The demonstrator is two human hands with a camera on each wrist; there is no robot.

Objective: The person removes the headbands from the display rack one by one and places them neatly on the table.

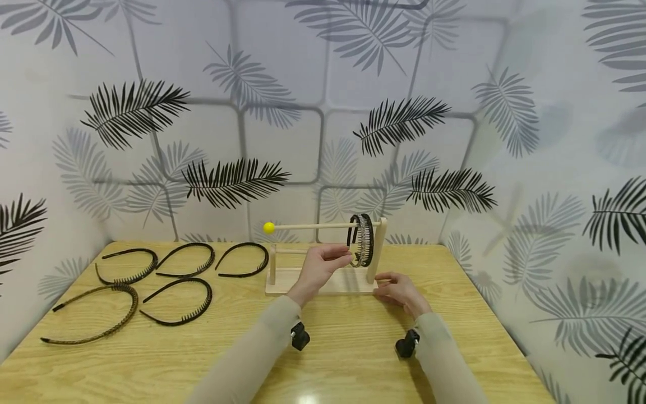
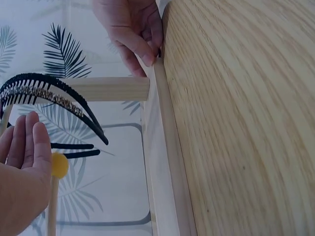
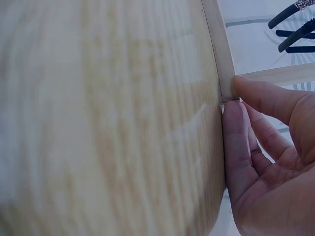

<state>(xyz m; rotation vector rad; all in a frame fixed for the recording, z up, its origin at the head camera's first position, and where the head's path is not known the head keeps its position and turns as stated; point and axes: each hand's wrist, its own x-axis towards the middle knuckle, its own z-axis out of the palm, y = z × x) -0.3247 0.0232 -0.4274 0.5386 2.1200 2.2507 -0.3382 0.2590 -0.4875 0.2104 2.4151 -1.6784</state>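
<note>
A wooden stand (image 1: pixel 313 289) with a horizontal rod and yellow end ball (image 1: pixel 269 228) stands at the table's back. Black and glittery silver toothed headbands (image 1: pixel 364 240) hang on the rod near its right post. My left hand (image 1: pixel 321 268) is beside these headbands, fingertips at their left side. In the left wrist view its fingers (image 2: pixel 30 140) look straight, and the thumb is hidden. At the base's right end, my right hand (image 1: pixel 401 292) grips the corner. Its thumb (image 3: pixel 261 96) lies on the base edge in the right wrist view, with the other fingers bent around the end.
Several loose headbands lie on the left of the wooden table (image 1: pixel 348 348): a brown patterned one (image 1: pixel 132 306) in front, black ones (image 1: pixel 208 297) around it. Patterned walls (image 1: pixel 282 140) close off the back and sides.
</note>
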